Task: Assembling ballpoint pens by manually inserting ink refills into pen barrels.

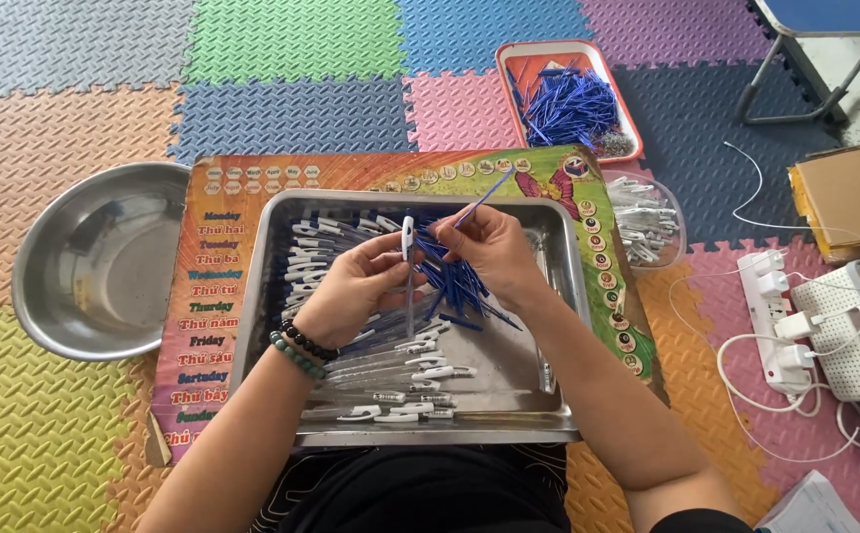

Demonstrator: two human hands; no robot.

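A blue refill being fed into a clear pen barrel above the steel tray.

The pen barrel (408, 259) is pinched upright in the left hand (351, 291); the refill (479, 200) is clamped by the right hand (494, 252) just beside it and should be lined up with the barrel's mouth over the tray (558, 326).
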